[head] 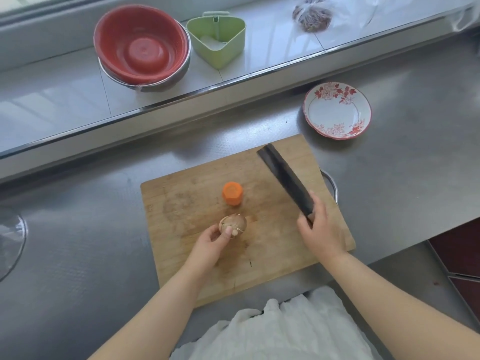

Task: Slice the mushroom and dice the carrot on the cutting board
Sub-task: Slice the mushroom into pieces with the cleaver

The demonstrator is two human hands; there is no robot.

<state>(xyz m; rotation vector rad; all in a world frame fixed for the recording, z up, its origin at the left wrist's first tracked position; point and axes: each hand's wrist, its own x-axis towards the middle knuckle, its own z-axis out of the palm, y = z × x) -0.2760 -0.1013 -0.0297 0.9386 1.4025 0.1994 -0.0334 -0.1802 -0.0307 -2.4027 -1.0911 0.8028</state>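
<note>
Nearest, the left hand (211, 241) pinches a round brown mushroom (233, 225) on its edge on the worn wooden cutting board (272, 255); the right hand (320, 231) is closed around a dark cleaver (287, 179), blade raised. Tilted so, the whole, pale-stemmed mushroom could roll under the blade toward the fingertips. Just beyond stands an uncut orange carrot stub (232, 193).

On the wooden cutting board (259, 258), a short peeled orange carrot stub (232, 193) stands on end near the centre, the whole brown mushroom (233, 224) just nearer.
</note>
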